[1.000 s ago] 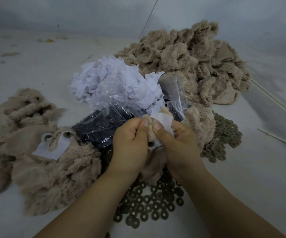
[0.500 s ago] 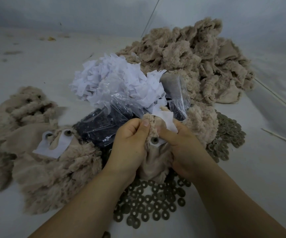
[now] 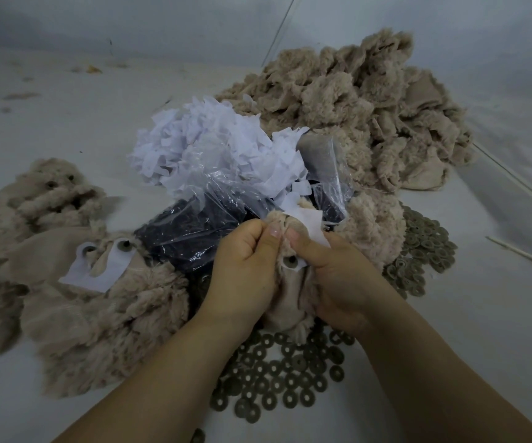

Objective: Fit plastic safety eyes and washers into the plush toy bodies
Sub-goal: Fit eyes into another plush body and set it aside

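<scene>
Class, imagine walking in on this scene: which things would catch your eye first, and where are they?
At centre, the left hand and right hand grip a beige plush body with a fitted eye. Behind lies a clear bag of white paper pieces; round washers are scattered below the hands.

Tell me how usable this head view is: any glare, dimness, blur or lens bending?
Head view: dim and bluish, soft shadows only. Glare streaks the clear plastic bag over the dark eyes. Wide-angle bending curves the table edge and thin sticks. The hands' grip on the plush body is sharp; the far table is soft.
</scene>
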The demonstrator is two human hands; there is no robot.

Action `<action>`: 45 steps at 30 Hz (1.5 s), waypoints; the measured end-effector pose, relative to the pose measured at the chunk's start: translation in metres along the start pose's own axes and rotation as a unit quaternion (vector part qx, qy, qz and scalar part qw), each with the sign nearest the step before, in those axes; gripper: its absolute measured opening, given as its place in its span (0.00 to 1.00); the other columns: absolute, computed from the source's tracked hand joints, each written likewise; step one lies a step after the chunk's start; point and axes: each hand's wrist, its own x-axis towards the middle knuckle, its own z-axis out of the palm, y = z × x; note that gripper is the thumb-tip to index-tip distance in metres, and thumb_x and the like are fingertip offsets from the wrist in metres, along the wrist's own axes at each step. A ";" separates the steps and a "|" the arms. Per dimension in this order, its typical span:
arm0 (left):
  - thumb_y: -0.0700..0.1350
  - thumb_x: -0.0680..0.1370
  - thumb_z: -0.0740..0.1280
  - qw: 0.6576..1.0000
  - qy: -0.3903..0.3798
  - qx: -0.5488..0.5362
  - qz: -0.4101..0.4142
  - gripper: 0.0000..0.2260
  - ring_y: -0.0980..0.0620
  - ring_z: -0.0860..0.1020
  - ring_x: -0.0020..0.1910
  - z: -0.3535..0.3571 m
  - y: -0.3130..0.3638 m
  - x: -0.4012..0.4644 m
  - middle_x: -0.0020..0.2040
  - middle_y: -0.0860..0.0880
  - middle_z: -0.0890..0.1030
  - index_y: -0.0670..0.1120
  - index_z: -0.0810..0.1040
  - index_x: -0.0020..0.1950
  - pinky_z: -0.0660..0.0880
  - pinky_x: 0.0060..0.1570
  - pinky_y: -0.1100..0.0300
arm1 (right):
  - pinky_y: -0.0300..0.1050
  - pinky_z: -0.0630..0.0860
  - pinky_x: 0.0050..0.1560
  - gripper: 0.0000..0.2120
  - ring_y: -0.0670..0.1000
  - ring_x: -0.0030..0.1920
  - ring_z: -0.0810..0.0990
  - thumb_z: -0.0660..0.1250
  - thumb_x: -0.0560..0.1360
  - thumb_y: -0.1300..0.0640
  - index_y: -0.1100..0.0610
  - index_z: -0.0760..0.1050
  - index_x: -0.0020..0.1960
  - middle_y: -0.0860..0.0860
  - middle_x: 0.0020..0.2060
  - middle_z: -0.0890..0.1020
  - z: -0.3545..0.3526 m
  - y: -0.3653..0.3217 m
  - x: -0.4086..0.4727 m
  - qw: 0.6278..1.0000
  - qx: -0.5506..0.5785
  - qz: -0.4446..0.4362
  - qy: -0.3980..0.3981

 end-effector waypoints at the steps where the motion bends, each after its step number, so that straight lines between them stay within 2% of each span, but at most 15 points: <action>1: 0.41 0.82 0.62 1.000 0.002 -0.006 0.000 0.14 0.45 0.72 0.36 0.000 0.000 0.000 0.40 0.29 0.75 0.33 0.73 0.40 0.74 0.38 0.37 | 0.51 0.84 0.49 0.17 0.58 0.49 0.85 0.63 0.80 0.58 0.66 0.76 0.64 0.64 0.54 0.84 0.000 0.000 0.000 1.000 0.007 0.007 -0.003; 4: 0.40 0.82 0.63 1.000 0.010 0.006 0.012 0.13 0.46 0.73 0.36 -0.001 -0.001 0.000 0.39 0.31 0.76 0.33 0.74 0.40 0.75 0.38 0.39 | 0.51 0.84 0.47 0.17 0.58 0.48 0.86 0.64 0.77 0.58 0.66 0.77 0.63 0.63 0.52 0.85 -0.002 -0.002 -0.001 1.000 0.012 0.027 -0.007; 8: 0.40 0.82 0.62 0.999 0.026 0.003 0.033 0.14 0.48 0.71 0.34 0.001 -0.004 0.000 0.33 0.41 0.75 0.36 0.74 0.38 0.71 0.34 0.50 | 0.49 0.84 0.43 0.23 0.58 0.46 0.86 0.68 0.70 0.56 0.66 0.77 0.63 0.62 0.50 0.85 -0.002 -0.002 0.000 0.999 0.029 0.036 -0.010; 14: 0.40 0.82 0.62 0.999 0.036 0.011 0.039 0.15 0.51 0.72 0.33 0.001 -0.007 0.000 0.32 0.47 0.75 0.43 0.74 0.35 0.71 0.33 0.53 | 0.49 0.84 0.41 0.22 0.58 0.45 0.87 0.68 0.70 0.56 0.66 0.78 0.61 0.62 0.49 0.86 -0.001 0.000 0.002 0.999 0.036 0.027 -0.007; 17: 0.41 0.82 0.62 0.999 0.042 0.018 0.028 0.17 0.55 0.70 0.31 0.000 -0.007 0.001 0.30 0.52 0.73 0.47 0.74 0.33 0.70 0.30 0.59 | 0.47 0.83 0.41 0.21 0.57 0.45 0.87 0.67 0.72 0.56 0.66 0.77 0.62 0.62 0.50 0.85 -0.002 0.000 0.002 0.999 0.032 0.020 -0.006; 21: 0.41 0.82 0.63 0.997 0.037 0.041 0.048 0.15 0.54 0.70 0.32 -0.001 -0.007 0.002 0.31 0.51 0.73 0.44 0.74 0.35 0.70 0.33 0.54 | 0.45 0.82 0.42 0.20 0.57 0.47 0.86 0.68 0.73 0.55 0.66 0.79 0.59 0.62 0.49 0.85 -0.001 0.006 0.001 0.998 -0.029 -0.057 0.012; 25: 0.42 0.83 0.62 0.996 0.039 0.054 0.051 0.15 0.53 0.70 0.33 0.000 -0.006 0.001 0.33 0.47 0.74 0.40 0.74 0.37 0.71 0.35 0.51 | 0.48 0.83 0.47 0.14 0.59 0.50 0.86 0.70 0.74 0.58 0.65 0.81 0.56 0.62 0.48 0.86 0.000 0.009 0.000 0.988 -0.088 -0.125 0.033; 28: 0.44 0.83 0.61 0.997 0.036 0.045 0.045 0.15 0.52 0.72 0.34 0.003 -0.005 -0.001 0.34 0.45 0.76 0.40 0.75 0.39 0.72 0.36 0.52 | 0.48 0.83 0.48 0.11 0.58 0.50 0.86 0.66 0.79 0.60 0.63 0.80 0.58 0.61 0.50 0.86 0.001 0.006 -0.001 0.993 -0.064 -0.098 0.022; 30: 0.45 0.83 0.60 0.998 0.027 0.035 0.033 0.14 0.50 0.75 0.36 0.007 -0.005 -0.003 0.38 0.40 0.80 0.39 0.77 0.43 0.75 0.39 0.49 | 0.48 0.84 0.48 0.12 0.57 0.50 0.86 0.65 0.80 0.59 0.63 0.80 0.59 0.61 0.50 0.86 0.002 0.005 -0.001 0.997 -0.035 -0.064 0.025; 34: 0.43 0.83 0.61 0.999 0.044 -0.012 0.016 0.15 0.46 0.74 0.36 0.006 -0.004 -0.003 0.41 0.31 0.78 0.33 0.76 0.43 0.75 0.39 0.40 | 0.46 0.83 0.43 0.13 0.55 0.46 0.87 0.66 0.79 0.58 0.65 0.79 0.61 0.59 0.47 0.86 0.004 0.005 0.000 0.999 0.000 -0.028 0.035; 36: 0.42 0.83 0.62 0.998 0.054 -0.015 0.026 0.15 0.45 0.73 0.35 0.003 -0.005 -0.003 0.39 0.30 0.76 0.34 0.75 0.41 0.74 0.37 0.38 | 0.46 0.83 0.43 0.15 0.55 0.46 0.87 0.67 0.76 0.58 0.65 0.79 0.60 0.60 0.47 0.86 0.005 0.005 0.000 0.999 0.022 -0.016 0.025; 39: 0.42 0.83 0.62 0.996 0.072 -0.020 0.039 0.15 0.46 0.72 0.34 0.003 -0.007 -0.003 0.38 0.31 0.76 0.35 0.75 0.39 0.74 0.35 0.41 | 0.45 0.83 0.41 0.16 0.55 0.44 0.87 0.69 0.70 0.57 0.63 0.81 0.55 0.59 0.45 0.87 0.006 0.007 0.001 0.999 0.050 0.001 0.011; 41: 0.42 0.83 0.62 0.996 0.078 -0.023 0.045 0.15 0.47 0.71 0.33 0.004 -0.008 -0.003 0.36 0.32 0.75 0.35 0.74 0.38 0.72 0.33 0.47 | 0.46 0.84 0.42 0.17 0.55 0.45 0.87 0.69 0.69 0.56 0.63 0.81 0.55 0.59 0.46 0.86 0.005 0.009 0.002 0.998 0.058 0.000 0.012; 43: 0.41 0.83 0.62 0.995 0.078 -0.017 0.061 0.16 0.49 0.71 0.32 0.004 -0.010 -0.002 0.33 0.36 0.75 0.36 0.73 0.37 0.70 0.32 0.53 | 0.48 0.84 0.48 0.18 0.56 0.47 0.86 0.69 0.69 0.56 0.62 0.81 0.57 0.60 0.49 0.86 0.005 0.011 0.004 0.998 0.063 -0.004 0.017; 45: 0.42 0.82 0.63 0.994 0.075 -0.007 0.082 0.16 0.51 0.71 0.31 0.005 -0.010 -0.002 0.32 0.41 0.74 0.38 0.74 0.36 0.70 0.31 0.53 | 0.51 0.83 0.52 0.17 0.56 0.49 0.86 0.69 0.69 0.56 0.61 0.82 0.56 0.60 0.51 0.86 0.005 0.011 0.004 0.997 0.072 -0.003 0.020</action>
